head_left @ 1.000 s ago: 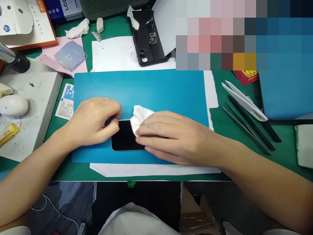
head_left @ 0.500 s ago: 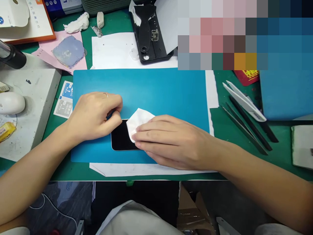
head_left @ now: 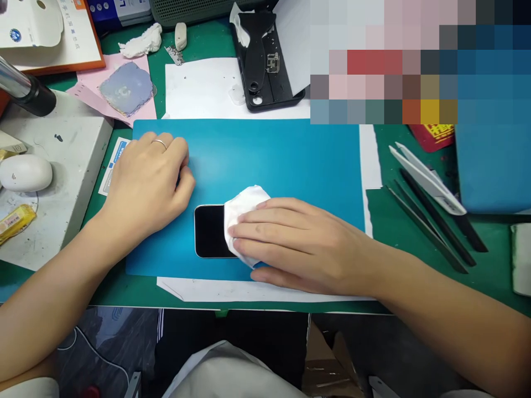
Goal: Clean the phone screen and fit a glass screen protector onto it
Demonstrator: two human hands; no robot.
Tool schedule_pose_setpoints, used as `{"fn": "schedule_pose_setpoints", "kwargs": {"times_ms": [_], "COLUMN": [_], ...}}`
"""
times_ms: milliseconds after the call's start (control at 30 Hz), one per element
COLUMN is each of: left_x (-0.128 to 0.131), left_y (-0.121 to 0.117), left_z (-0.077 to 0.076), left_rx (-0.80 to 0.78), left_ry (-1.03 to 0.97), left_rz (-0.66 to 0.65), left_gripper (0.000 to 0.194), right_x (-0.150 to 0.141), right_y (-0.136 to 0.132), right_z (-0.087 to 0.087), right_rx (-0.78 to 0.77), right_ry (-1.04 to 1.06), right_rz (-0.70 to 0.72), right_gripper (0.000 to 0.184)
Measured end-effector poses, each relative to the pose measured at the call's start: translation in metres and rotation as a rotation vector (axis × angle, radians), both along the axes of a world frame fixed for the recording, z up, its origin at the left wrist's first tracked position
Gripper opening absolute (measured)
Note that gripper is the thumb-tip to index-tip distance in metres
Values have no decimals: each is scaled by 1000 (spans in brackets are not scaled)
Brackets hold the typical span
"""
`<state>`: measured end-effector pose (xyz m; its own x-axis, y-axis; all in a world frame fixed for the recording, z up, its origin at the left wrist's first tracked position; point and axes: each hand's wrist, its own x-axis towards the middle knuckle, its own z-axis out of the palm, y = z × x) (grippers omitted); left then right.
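From here, my right hand [head_left: 305, 243] grips the white cloth [head_left: 244, 213] over the black-screened phone [head_left: 209, 232]; my left hand [head_left: 147, 182], curled closed, partly covers a "Wipes" packet [head_left: 108, 171]

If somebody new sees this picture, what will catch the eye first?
First, probably the bright blue mat in the middle, where the right hand presses a white cloth on a black phone. Next, perhaps the white tweezers, lying to the right of the mat.
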<state>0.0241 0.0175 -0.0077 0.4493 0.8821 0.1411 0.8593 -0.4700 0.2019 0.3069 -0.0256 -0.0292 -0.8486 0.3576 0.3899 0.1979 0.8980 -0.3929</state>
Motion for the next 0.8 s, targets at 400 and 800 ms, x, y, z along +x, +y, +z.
{"fn": "schedule_pose_setpoints", "kwargs": {"times_ms": [400, 800], "left_x": [2, 1], "left_y": [2, 1], "left_z": [-4, -7], "left_rx": [-113, -109], "left_ry": [-3, -24], "left_rz": [72, 81], "left_gripper": [27, 25], "right_x": [-21, -24], "right_y": [-16, -15], "right_z": [5, 8], "right_rx": [165, 121], "right_ry": [-156, -113], "right_rz": [-17, -23], "right_gripper": [32, 28]}}
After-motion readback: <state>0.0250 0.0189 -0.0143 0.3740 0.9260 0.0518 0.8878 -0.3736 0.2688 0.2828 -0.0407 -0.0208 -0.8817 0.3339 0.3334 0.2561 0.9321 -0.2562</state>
